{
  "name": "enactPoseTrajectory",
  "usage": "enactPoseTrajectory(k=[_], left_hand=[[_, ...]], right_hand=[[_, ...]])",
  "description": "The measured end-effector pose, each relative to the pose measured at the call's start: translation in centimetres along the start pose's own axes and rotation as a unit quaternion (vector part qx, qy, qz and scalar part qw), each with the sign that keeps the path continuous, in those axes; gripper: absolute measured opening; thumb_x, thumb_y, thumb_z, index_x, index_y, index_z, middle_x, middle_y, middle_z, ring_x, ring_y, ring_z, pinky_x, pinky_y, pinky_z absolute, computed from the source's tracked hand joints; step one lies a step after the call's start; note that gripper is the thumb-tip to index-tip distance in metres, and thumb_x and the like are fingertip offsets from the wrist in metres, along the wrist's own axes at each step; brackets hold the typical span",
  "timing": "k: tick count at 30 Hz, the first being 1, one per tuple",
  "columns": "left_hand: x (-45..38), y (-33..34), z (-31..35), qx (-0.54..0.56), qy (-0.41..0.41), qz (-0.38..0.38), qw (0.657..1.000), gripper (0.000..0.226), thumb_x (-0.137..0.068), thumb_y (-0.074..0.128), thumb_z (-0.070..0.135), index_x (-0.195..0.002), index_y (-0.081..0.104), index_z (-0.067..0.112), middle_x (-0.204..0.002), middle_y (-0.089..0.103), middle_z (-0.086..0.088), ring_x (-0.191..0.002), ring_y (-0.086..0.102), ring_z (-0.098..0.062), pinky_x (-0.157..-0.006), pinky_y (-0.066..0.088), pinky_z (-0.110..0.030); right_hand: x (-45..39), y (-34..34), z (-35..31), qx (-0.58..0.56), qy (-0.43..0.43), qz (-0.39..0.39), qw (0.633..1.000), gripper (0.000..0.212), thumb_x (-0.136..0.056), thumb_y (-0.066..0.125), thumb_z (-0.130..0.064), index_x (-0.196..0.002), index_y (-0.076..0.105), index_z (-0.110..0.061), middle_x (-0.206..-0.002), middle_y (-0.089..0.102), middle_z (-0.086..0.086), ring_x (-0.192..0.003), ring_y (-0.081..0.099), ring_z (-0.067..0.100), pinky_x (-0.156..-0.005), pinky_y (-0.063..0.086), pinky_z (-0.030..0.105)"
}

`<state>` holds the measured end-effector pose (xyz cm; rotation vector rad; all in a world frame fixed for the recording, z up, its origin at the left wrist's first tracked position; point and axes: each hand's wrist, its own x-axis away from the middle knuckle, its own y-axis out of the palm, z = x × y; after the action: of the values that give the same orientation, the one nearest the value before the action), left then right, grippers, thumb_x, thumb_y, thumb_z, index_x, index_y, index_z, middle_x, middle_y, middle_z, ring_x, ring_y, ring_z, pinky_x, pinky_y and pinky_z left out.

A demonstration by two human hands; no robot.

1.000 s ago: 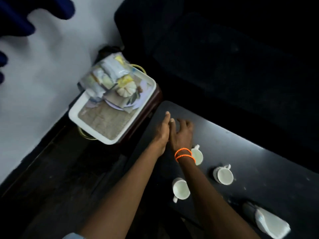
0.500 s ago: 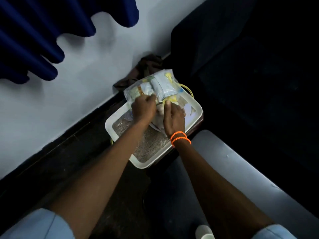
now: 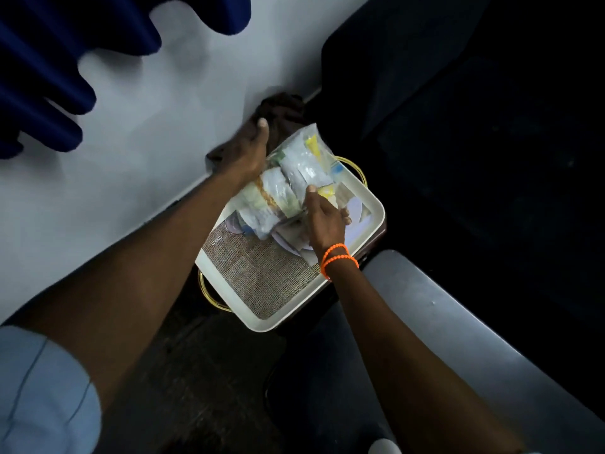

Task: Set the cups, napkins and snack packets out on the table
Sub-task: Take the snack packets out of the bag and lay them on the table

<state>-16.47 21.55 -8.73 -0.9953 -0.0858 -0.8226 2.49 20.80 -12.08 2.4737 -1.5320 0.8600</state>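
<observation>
Clear plastic catches what little light there is: the bag (image 3: 294,178) of snack packets sits half raised over the far end of the tray (image 3: 370,221), and I have both hands on it because it is too wide and floppy for one. My left hand (image 3: 244,152) lies flat against the bag's far side with fingers spread, pressing rather than pinching, so it props the load from behind. My right hand (image 3: 322,221), the one with the orange bands (image 3: 337,260), curls around the near lower edge, thumb on top, fingers tucked below; it seems closed on the plastic, though blur and dim light keep me from being sure how firmly. The bag tilts up toward the wall, its lower end just over the tray's mat (image 3: 262,276). The tray stands beside the table (image 3: 458,322), so the lift is short. I judge the packets need carrying right and down onto that grey top next.
</observation>
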Motion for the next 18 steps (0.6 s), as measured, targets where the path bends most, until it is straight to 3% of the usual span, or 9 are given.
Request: enactPoseTrajectory(k=[3, 4, 6, 8, 10, 12, 13, 15, 18], left_hand=[[0.6, 0.8, -0.1, 0.053, -0.061, -0.059, 0.995, 0.080, -0.099, 0.034, 0.073, -0.109, 0.074, 0.004, -0.096, 0.079, -0.018, -0.082, 0.075, -0.034, -0.074, 0.061, -0.037], [1.0, 1.0, -0.1, 0.077, -0.067, -0.084, 0.991, 0.077, -0.099, 0.037, 0.073, -0.093, 0.076, 0.007, -0.071, 0.074, -0.011, -0.059, 0.068, -0.028, -0.058, 0.055, -0.030], [1.4, 1.5, -0.4, 0.083, -0.054, -0.149, 0.984, 0.078, -0.098, 0.042, 0.072, -0.066, 0.078, 0.011, -0.049, 0.059, -0.002, -0.048, 0.051, -0.020, -0.054, 0.041, -0.027], [2.2, 2.5, -0.7, 0.092, -0.046, -0.191, 0.976, 0.071, -0.094, 0.052, 0.070, -0.053, 0.076, 0.017, -0.051, 0.056, 0.001, -0.053, 0.046, -0.015, -0.053, 0.033, -0.028], [3.2, 4.0, -1.4, 0.086, -0.026, -0.160, 0.983, 0.055, -0.082, 0.066, 0.066, -0.055, 0.075, 0.020, -0.058, 0.061, 0.002, -0.057, 0.051, -0.016, -0.053, 0.036, -0.026], [4.3, 5.7, -2.2, 0.066, -0.011, -0.153, 0.986, 0.042, -0.077, 0.072, 0.062, -0.073, 0.076, 0.020, -0.074, 0.074, 0.002, -0.068, 0.066, -0.018, -0.063, 0.049, -0.026], [4.9, 6.4, -2.6, 0.079, -0.015, -0.191, 0.978, 0.038, -0.081, 0.072, 0.059, -0.086, 0.077, 0.022, -0.086, 0.079, 0.001, -0.079, 0.072, -0.020, -0.073, 0.057, -0.030], [6.0, 7.5, -3.1, 0.108, -0.010, -0.254, 0.961, 0.046, -0.085, 0.070, 0.063, -0.106, 0.078, 0.023, -0.104, 0.081, -0.001, -0.097, 0.077, -0.024, -0.093, 0.062, -0.045], [7.6, 7.9, -2.7, 0.109, 0.042, -0.221, 0.968, 0.061, -0.071, 0.067, 0.079, -0.106, 0.078, 0.030, -0.106, 0.080, 0.007, -0.100, 0.077, -0.017, -0.095, 0.061, -0.042]], right_hand=[[-0.2, -0.9, 0.4, 0.041, 0.021, 0.010, 0.999, 0.035, -0.096, 0.058, -0.051, -0.110, 0.075, -0.024, -0.121, 0.070, 0.005, -0.114, 0.065, 0.030, -0.102, 0.052, 0.042], [-0.3, -1.3, 0.7, 0.074, 0.022, 0.013, 0.997, 0.028, -0.094, 0.062, -0.041, -0.107, 0.075, -0.019, -0.118, 0.070, 0.008, -0.110, 0.067, 0.033, -0.098, 0.054, 0.040], [-0.3, -2.2, 1.6, 0.132, 0.024, 0.044, 0.990, 0.019, -0.088, 0.066, -0.020, -0.103, 0.073, -0.012, -0.111, 0.072, 0.013, -0.103, 0.067, 0.033, -0.087, 0.054, 0.031], [0.3, -3.4, 2.5, 0.114, 0.024, 0.121, 0.986, 0.020, -0.079, 0.066, -0.010, -0.099, 0.072, -0.010, -0.096, 0.075, 0.011, -0.088, 0.066, 0.028, -0.071, 0.045, 0.023], [1.0, -4.5, 3.1, 0.030, 0.061, 0.183, 0.981, 0.020, -0.080, 0.065, -0.009, -0.098, 0.072, -0.011, -0.089, 0.074, 0.010, -0.079, 0.066, 0.025, -0.069, 0.048, 0.025], [1.7, -5.1, 3.4, -0.151, 0.144, 0.171, 0.963, 0.009, -0.091, 0.064, -0.020, -0.094, 0.069, -0.013, -0.085, 0.070, 0.011, -0.066, 0.064, 0.024, -0.066, 0.055, 0.033], [2.1, -5.2, 3.4, -0.243, 0.180, 0.144, 0.942, 0.021, -0.095, 0.062, -0.033, -0.092, 0.067, -0.014, -0.081, 0.067, 0.011, -0.060, 0.060, 0.022, -0.061, 0.054, 0.033], [2.4, -5.5, 3.5, -0.337, 0.216, 0.079, 0.913, 0.051, -0.092, 0.055, -0.063, -0.101, 0.070, -0.015, -0.083, 0.074, 0.006, -0.068, 0.068, 0.020, -0.068, 0.058, 0.036], [2.7, -5.9, 3.4, -0.372, 0.187, 0.033, 0.908, 0.068, -0.081, 0.051, -0.082, -0.114, 0.074, -0.026, -0.101, 0.080, 0.001, -0.100, 0.074, 0.026, -0.096, 0.056, 0.054]])
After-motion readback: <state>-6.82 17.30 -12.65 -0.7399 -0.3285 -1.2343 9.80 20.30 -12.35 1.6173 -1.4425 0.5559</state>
